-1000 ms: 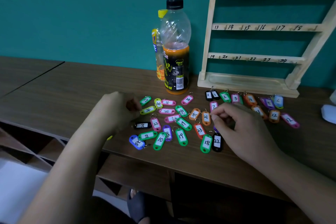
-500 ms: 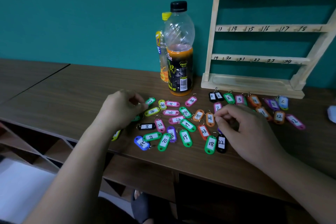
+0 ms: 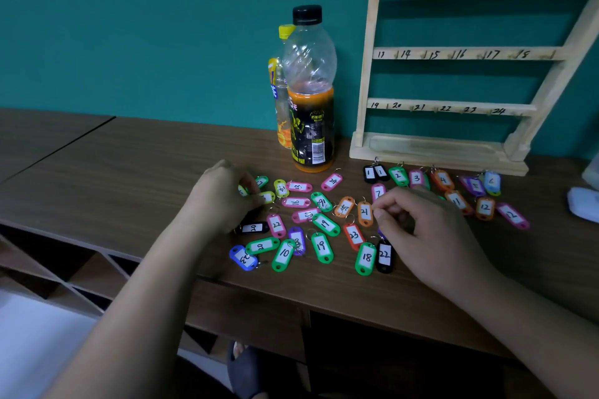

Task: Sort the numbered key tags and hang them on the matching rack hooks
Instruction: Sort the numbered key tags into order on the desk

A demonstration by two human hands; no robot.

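Tags (image 3: 321,223) in many colours lie scattered on the counter (image 3: 129,172) between both hands, below an empty wooden rack (image 3: 453,55). Left hand (image 3: 223,201) curls over tags at the pile's left edge, grip hidden. Right hand (image 3: 418,230) pinches its fingertips narrowly beside an orange tag marked 21 (image 3: 365,212); contents unclear. Upside-down numbers risk misreading, and duplicates could share hooks. Since a second ago, both hands have barely shifted.

Two bare hands rest among numbered plastic key tags (image 3: 324,223) scattered on a brown wooden desk (image 3: 129,178). The left hand (image 3: 223,197) curls over tags at the pile's left edge; the right hand (image 3: 421,230) pinches its fingertips (image 3: 381,214) together beside orange tag 21 (image 3: 365,212). Behind stand a wooden hook rack (image 3: 453,55) with handwritten numbers and two drink bottles (image 3: 308,91).
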